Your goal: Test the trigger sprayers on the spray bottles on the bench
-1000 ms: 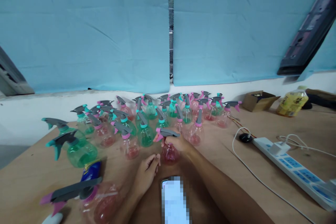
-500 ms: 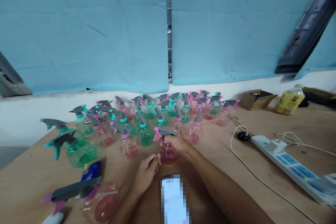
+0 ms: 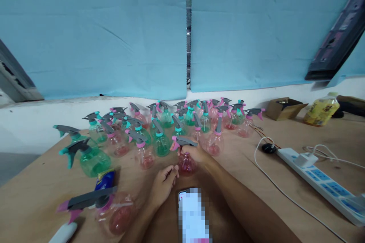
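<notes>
My right hand [image 3: 194,152] is wrapped around the neck and trigger of a pink spray bottle [image 3: 187,165] with a grey and pink head, which stands upright on the table. To the left of its base is my left hand [image 3: 165,182], loosely curled with nothing visible in it. A phone [image 3: 194,214] with a blurred-out screen lies between my forearms. Another pink spray bottle [image 3: 121,216] lies tilted at the front left, near a blue and yellow packet [image 3: 105,180].
Several green and pink spray bottles [image 3: 162,145] crowd the table's back half. On the right are a power strip [image 3: 319,182] with cables, a small round black object [image 3: 268,148], a cardboard box [image 3: 285,109] and a yellow-labelled bottle [image 3: 321,111]. A white object [image 3: 64,233] sits at front left.
The whole view has shifted slightly, so things appear a little farther right. Both hands and the held spray bottle keep nearly the same places on the table.
</notes>
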Tool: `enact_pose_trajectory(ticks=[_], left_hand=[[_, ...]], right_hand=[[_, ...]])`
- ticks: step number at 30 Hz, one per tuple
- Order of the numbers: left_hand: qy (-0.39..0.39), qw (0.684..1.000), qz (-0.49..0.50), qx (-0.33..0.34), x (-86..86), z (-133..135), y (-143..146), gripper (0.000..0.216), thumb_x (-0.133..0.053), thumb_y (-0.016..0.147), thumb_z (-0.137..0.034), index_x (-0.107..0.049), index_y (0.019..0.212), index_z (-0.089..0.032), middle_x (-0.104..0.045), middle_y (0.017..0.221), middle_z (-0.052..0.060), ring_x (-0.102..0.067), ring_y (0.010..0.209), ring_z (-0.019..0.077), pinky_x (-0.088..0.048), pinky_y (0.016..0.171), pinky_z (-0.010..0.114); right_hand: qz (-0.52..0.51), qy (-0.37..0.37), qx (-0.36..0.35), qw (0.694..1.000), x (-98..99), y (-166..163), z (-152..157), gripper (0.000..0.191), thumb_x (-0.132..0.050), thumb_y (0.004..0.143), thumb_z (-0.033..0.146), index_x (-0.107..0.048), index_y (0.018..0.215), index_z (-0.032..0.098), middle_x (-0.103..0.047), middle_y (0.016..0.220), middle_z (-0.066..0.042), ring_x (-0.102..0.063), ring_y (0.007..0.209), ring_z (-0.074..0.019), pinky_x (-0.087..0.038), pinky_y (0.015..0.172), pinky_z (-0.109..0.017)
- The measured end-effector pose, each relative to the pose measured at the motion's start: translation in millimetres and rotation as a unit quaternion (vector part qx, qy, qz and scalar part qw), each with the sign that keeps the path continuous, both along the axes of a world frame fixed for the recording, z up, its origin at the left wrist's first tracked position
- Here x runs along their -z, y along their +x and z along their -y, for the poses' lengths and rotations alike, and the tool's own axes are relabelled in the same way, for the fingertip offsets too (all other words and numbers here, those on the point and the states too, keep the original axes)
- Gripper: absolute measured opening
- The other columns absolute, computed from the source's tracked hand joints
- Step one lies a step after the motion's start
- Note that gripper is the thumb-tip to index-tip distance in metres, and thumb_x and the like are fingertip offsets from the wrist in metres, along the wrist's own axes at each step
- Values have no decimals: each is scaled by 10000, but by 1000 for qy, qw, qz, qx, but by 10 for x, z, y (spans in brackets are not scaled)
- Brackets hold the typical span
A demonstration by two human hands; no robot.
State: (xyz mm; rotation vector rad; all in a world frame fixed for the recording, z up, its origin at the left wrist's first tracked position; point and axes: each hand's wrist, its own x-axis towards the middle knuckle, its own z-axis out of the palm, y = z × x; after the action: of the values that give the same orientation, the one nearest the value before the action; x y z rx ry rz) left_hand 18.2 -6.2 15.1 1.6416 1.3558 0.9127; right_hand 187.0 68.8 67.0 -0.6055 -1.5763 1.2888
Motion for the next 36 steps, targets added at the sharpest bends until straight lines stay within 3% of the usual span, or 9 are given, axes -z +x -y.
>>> enact_pose_trajectory(ticks=[5,11,15,18,20,25,27,30,36], left_hand=[[0,1000,-2,2,20,-3,-2,477,-416,914,-580,-554,682,-187,-462,546,-42,-468,540,133,-318,544,226],[8,1000,-17,15,33,-6,-11,466,-409,928,-559,-561,695,-186,-467,560,-43,-471,552,131,-310,546,228],[5,1000,-19,24,-8,14,-1,470,-410,922,-572,-571,705,-188,-484,561,-42,-481,554,135,-330,565,234],[4,1000,-10,23,-22,26,6,423,-419,918,-545,-573,738,-193,-490,565,-43,-475,556,139,-332,564,235],[3,1000,0,23,-17,30,3,358,-429,914,-490,-573,765,-198,-492,568,-46,-471,558,140,-333,564,234],[13,999,-8,39,-20,41,-12,254,-444,893,-380,-600,794,-206,-520,583,-50,-493,575,139,-345,587,235],[13,999,-21,45,-29,47,-11,259,-454,885,-375,-623,789,-204,-529,584,-47,-499,584,141,-346,591,233],[13,998,-31,51,-24,48,-7,271,-467,878,-368,-666,810,-198,-556,594,-36,-524,604,149,-358,604,233],[26,997,-41,62,53,18,-14,343,-468,908,-414,-707,845,-176,-620,622,-10,-575,624,163,-383,619,250]], right_hand=[[11,5,-14,1000,-1,3,-6,385,-472,629,161,-740,900,212,-632,652,18,-532,608,-136,-389,563,-231],[5,22,12,1000,70,-18,-42,286,-481,638,147,-731,766,204,-609,637,10,-529,617,-137,-398,585,-243],[2,21,32,999,115,-35,-37,249,-514,685,164,-712,831,199,-619,661,15,-547,612,-131,-413,580,-241],[-20,25,72,997,191,-60,-3,195,-608,752,250,-676,926,194,-636,690,8,-580,620,-143,-444,576,-251],[-53,46,108,992,259,-85,33,256,-643,797,328,-639,1015,193,-654,744,-11,-619,669,-164,-479,619,-275],[-50,135,248,958,347,-166,115,218,-539,914,360,-609,1063,216,-633,816,-22,-598,731,-168,-476,690,-290],[-28,178,301,937,315,-193,137,165,-549,906,321,-644,990,215,-612,865,-34,-587,804,-178,-472,755,-303],[-7,228,325,918,204,-210,190,141,-574,881,274,-682,950,214,-589,916,-52,-575,896,-199,-460,838,-330],[-21,221,316,922,-233,-314,431,176,-590,876,294,-670,1015,220,-599,988,-77,-555,950,-227,-442,889,-380]])
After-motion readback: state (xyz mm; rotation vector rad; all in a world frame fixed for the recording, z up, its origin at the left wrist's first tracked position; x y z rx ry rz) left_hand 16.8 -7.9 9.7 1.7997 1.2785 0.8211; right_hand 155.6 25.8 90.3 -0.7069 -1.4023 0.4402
